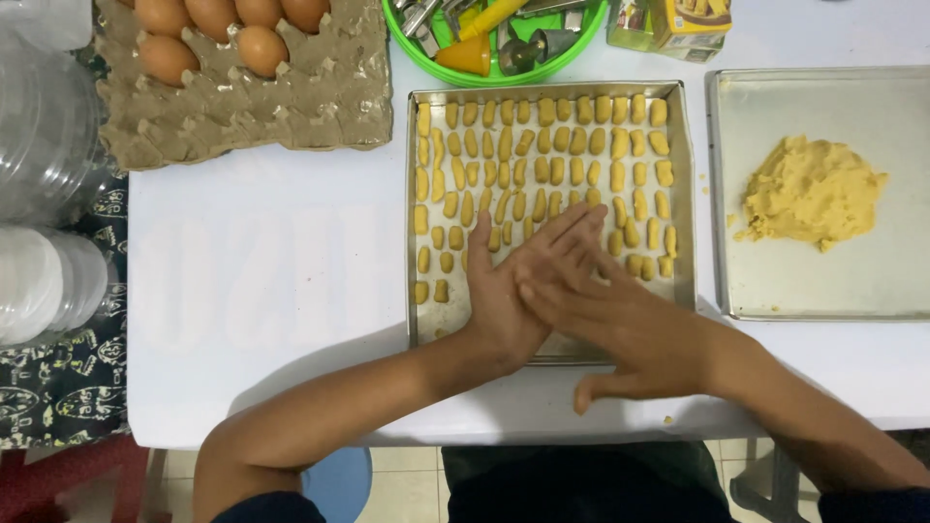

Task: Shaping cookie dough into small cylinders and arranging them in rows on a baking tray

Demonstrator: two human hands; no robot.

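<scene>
A white table (281, 281) carries the work, with a square metal baking tray (684, 194) at its centre serving as the landmark. To the right of that tray sits a second metal tray (823, 281), holding a mound of yellow dough (812, 191) kept close at hand as the supply. To the tray's upper left lies a cardboard egg carton (320, 97) with brown eggs (262, 48) in its cups; just above the tray stands a green bowl (494, 70) of small tools. Inside the tray, short yellow dough pieces (542, 145) lie in close rows filling the upper part, the near end bare, so new pieces can follow in order. Over the tray's lower middle, the person's left hand (504, 291) and right hand (620, 324) press flat together, palm against palm, fingers extended, apparently rolling dough between them; what lies between the palms is hidden.
</scene>
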